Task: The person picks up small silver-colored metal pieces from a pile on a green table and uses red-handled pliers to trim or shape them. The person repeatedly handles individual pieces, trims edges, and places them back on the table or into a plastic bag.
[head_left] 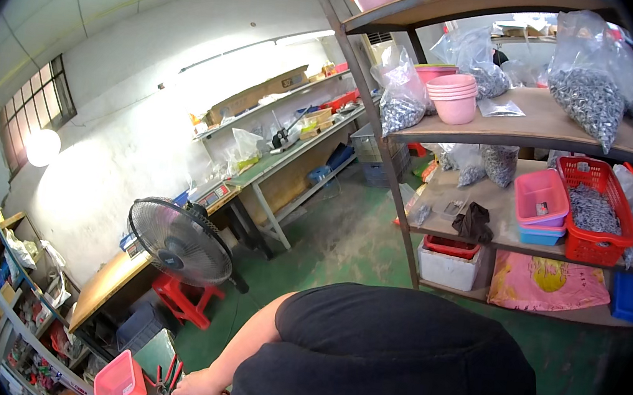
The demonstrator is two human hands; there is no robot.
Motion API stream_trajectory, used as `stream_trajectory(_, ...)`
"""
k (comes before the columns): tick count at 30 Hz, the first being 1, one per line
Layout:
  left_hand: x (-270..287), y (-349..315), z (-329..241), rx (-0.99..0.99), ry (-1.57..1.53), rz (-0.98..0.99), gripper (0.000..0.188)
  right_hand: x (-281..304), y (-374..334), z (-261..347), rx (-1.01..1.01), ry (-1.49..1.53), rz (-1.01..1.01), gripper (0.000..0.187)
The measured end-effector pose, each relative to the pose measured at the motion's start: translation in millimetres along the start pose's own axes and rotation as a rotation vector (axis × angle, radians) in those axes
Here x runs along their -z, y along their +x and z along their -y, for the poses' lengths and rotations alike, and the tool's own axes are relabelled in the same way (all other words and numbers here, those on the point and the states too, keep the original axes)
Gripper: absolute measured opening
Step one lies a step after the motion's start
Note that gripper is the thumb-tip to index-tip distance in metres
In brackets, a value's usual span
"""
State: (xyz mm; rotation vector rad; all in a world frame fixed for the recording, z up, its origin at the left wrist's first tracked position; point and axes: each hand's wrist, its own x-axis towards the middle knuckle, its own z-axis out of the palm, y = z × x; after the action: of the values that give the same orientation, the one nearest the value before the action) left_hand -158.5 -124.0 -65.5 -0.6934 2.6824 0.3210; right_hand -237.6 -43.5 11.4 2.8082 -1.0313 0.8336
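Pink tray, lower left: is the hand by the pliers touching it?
Apart: the head view shows red-handled pliers in a gap between the hand and pink tray.

Was a small-parts workshop: rusty-framed, brown-boarded shelving (521, 120) w/ clear plastic bags (587, 99) of grey metal pcs, a red rectangular plastic basket (598, 249) of more, a long green-topped desk (270, 163), red-handled metal pliers (177, 372).

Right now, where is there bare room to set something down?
On the shelf board between the flat clear packet and the large bag of metal parts; also green floor between the fan and shelf post. Crowded: around the red-handled pliers, beside the pink bin.
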Motion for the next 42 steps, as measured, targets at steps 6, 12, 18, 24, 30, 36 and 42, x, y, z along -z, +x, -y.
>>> stream_trajectory(6, -2, -15, 7, 0.023, 0.0, 0.002, 0.011, 54, 14, 81, -0.246, 0.105, 0.196, 0.064)
stream_trajectory(12, -7, -6, 1, -0.09, -0.151, -0.036, 0.005, 6, 4, 13, -0.432, 0.328, 0.102, 0.075)
stream_trajectory(18, 6, -32, -6, -0.147, -0.813, -0.255, 0.003, -5, 20, -29, -0.535, 0.69, -0.135, 0.056)
stream_trajectory(24, 46, -97, -7, 0.093, -1.799, -0.679, 0.012, 30, 71, -25, -0.601, 1.416, -0.082, 0.051)
stream_trajectory(30, 59, -185, 0, 0.239, -1.866, -1.277, 0.011, 18, 103, -23, -0.379, 1.575, 0.016, 0.051)
stream_trajectory(36, 52, -194, -4, 0.361, -1.884, -1.404, 0.01, -13, 116, -15, -0.341, 1.658, 0.07, 0.051)
stream_trajectory(42, 43, -192, 3, 0.45, -1.945, -1.427, 0.01, -25, 120, -17, -0.41, 1.748, 0.147, 0.051)
